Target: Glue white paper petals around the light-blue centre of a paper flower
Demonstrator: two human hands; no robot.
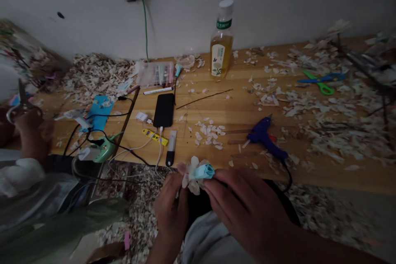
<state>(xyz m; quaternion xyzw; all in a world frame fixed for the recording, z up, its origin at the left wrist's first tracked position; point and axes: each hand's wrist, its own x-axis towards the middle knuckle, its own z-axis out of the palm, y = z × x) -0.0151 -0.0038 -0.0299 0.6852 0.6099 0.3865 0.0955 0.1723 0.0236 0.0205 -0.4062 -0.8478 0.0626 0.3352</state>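
Both my hands hold a small handmade flower point(198, 172) with pale petals and a light blue rolled centre, just in front of the wooden table's point(241, 109) near edge. My left hand point(172, 208) grips it from below on the left. My right hand point(244, 206) pinches the blue centre from the right. A blue glue gun point(265, 137) lies on the table just beyond my right hand, and a small pile of loose petals point(208, 131) sits beyond the flower.
A black phone point(163, 109) on a cable, a utility knife point(171, 147), a marker point(157, 90), a clear pen box point(155, 73) and a bottle point(221, 41) stand mid-table. Green-blue scissors point(321, 81) lie far right. Another person's hand point(29, 128) holds scissors at left. Scraps cover the floor.
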